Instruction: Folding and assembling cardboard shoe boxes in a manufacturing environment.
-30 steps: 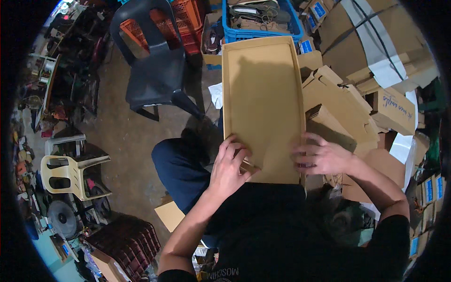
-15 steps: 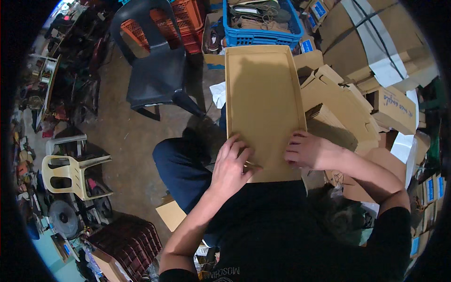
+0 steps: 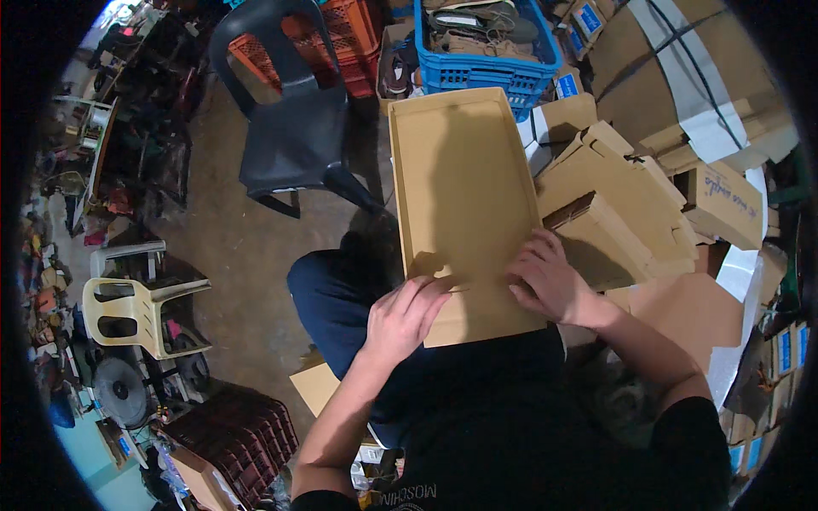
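both hands press flat on the near end of a long flat cardboard sheet [image 3: 464,204]. left hand [image 3: 407,317]: fingers spread, palm down at the near left, no closed grip. right hand [image 3: 545,277]: fingers spread likewise at the near right edge. the sheet rests over the lap, its long axis running straight away from the person toward a blue crate [image 3: 486,51]. folded cardboard boxes [image 3: 626,204] lie just beside it on the right; a dark plastic chair [image 3: 290,119] stands left.

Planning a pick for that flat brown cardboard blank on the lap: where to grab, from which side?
Grip the cardboard blank by its long side edges near the lap end, from left and right. It is a long flat sheet with raised rims; both hands, left hand and right hand, rest there.
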Demonstrator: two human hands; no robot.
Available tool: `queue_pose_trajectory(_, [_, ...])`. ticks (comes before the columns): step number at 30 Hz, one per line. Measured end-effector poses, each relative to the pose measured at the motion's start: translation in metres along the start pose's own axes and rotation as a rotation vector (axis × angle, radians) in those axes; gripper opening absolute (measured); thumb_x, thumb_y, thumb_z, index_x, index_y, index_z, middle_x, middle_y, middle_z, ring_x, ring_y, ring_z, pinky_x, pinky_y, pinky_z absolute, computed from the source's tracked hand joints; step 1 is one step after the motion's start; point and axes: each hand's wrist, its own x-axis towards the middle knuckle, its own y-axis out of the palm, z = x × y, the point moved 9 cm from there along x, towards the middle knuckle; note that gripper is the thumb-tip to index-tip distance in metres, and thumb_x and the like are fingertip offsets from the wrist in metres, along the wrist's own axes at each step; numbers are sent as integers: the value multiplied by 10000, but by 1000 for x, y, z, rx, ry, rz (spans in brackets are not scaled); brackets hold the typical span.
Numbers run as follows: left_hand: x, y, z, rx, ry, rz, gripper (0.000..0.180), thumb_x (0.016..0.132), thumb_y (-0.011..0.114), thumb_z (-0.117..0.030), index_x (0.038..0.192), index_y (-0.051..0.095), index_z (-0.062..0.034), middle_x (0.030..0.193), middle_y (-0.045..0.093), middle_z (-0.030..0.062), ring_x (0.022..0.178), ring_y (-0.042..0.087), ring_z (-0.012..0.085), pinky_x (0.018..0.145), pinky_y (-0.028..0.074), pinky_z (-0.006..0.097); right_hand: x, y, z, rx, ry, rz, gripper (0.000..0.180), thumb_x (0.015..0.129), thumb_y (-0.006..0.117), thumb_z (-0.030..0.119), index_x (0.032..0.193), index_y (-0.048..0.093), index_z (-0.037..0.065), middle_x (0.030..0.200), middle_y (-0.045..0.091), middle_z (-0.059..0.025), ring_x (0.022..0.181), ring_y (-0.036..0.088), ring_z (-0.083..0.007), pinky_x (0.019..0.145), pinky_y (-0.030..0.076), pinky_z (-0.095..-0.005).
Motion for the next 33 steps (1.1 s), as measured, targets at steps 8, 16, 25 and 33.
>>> queue_pose_trajectory(8, [-23, 6, 7, 91, 148, -40, 264, 835, 827, -210, 1051, 753, -77, 1063, 728, 51, 1053, 729, 226, 821, 631, 328, -15, -13, -4, 173, -176, -250, 235, 755, 866, 88, 949, 743, 135, 942, 715, -4, 1026, 671, -238, 1110, 415, -559])
queue_pose_trajectory(16, [-36, 15, 7, -144, 129, 330, 968, 676, 904, -491, 1440, 548, -15, 1425, 574, 134, 1387, 508, 372, 1145, 463, 483, -20, -20, -4, 128, -212, -200, 247, 779, 854, 131, 1018, 796, 157, 979, 756, 32, 1094, 687, -236, 1093, 415, -561])
queue_pose_trajectory(25, [-35, 10, -4, 16, 176, 275, 798, 777, 827, -409, 1434, 570, -34, 1396, 604, 123, 1358, 538, 306, 1165, 404, 528, -26, -32, 14, 0, -107, 147, 758, 704, 862, 473, 1345, 663, 121, 1352, 653, -47, 1373, 520, -311, 1158, 344, -585])
queue_pose_trajectory(33, [-16, -2, -7, 98, 173, 232, 452, 820, 776, -307, 1197, 726, -63, 1177, 698, 37, 1092, 640, 206, 1174, 308, 616, -39, -8, 12, -125, -87, 104, 553, 846, 793, 371, 1331, 666, 139, 1292, 675, -50, 1239, 589, -276, 1158, 352, -553])
